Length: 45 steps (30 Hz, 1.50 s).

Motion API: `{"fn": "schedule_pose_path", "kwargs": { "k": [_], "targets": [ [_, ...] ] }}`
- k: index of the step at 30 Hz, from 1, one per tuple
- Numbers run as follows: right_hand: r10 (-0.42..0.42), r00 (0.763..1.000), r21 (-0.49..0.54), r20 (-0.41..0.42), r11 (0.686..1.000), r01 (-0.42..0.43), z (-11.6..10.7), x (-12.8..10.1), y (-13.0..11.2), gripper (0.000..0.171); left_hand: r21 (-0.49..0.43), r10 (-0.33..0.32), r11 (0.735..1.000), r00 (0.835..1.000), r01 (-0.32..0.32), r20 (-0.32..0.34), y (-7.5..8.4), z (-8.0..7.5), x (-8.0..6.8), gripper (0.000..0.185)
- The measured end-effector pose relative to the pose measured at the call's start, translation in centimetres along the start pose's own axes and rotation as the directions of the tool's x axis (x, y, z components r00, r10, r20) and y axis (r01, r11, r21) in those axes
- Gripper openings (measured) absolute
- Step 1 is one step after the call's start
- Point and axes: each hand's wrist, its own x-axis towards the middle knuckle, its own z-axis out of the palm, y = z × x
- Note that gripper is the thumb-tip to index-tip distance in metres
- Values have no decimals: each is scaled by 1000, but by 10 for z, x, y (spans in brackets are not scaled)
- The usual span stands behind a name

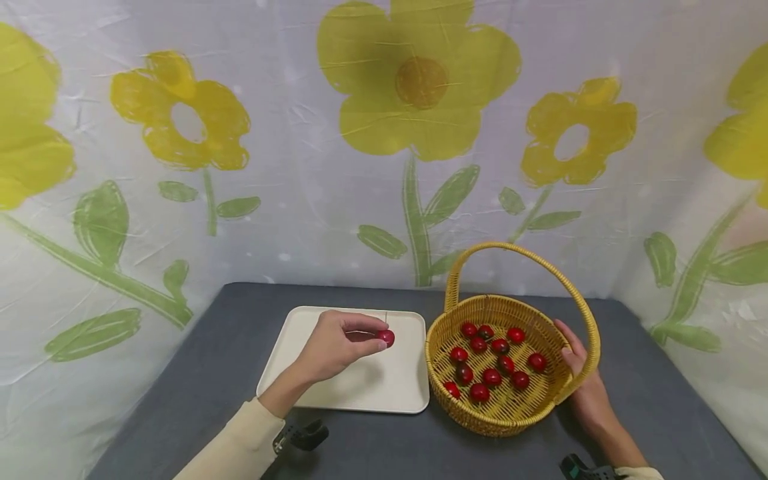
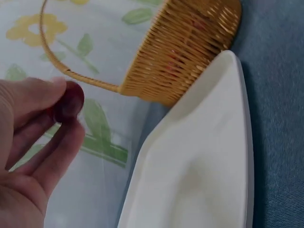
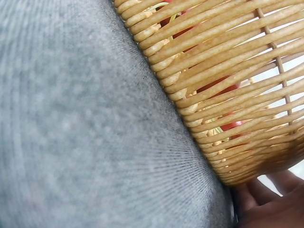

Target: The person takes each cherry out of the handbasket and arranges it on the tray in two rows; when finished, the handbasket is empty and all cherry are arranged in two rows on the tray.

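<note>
Between thumb and fingertips, my left hand pinches a dark red cherry with its thin stem pointing up. Cherry and hand hover above a cream rectangular tray, whose visible surface has only shadow on it. The left wrist view shows the same cherry at the fingertips. My right hand holds the right side of a yellow wicker basket, thumb at the rim. In the right wrist view its fingers lie against the woven wall. Several red cherries are spread over the basket's floor.
The basket's tall arched handle rises over its opening. Tray and basket stand side by side, nearly touching, on a dark grey cloth-covered table. A white curtain with printed yellow flowers encloses the back and sides.
</note>
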Motion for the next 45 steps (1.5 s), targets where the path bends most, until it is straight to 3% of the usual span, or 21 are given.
{"fn": "schedule_pose_path", "kwargs": {
  "k": [5,12,18,21,30,43,45],
  "targets": [
    [13,1000,2,-1,1000,-13,1,-1,-2,56,105,-5,994,1000,8,-31,-8,13,10,22],
    [14,1000,-3,-4,1000,-14,2,0,-1,56,238,38,971,999,-41,19,-25,39,35,16],
    [13,1000,-8,4,1000,-13,3,0,-1,56,449,105,885,992,-124,67,-39,54,49,13],
    [12,1000,-10,1,1000,-12,4,0,-1,56,505,111,853,991,-133,75,-42,59,54,14],
    [31,1000,-38,4,999,-31,2,2,-4,56,438,69,896,997,-79,38,-48,65,61,14],
    [21,1000,-9,12,1000,-21,-2,1,0,56,438,84,894,996,-91,36,-55,70,64,15],
    [23,1000,-13,7,1000,-23,-2,1,0,56,416,80,905,996,-91,45,-55,69,63,18]
  ]
}}
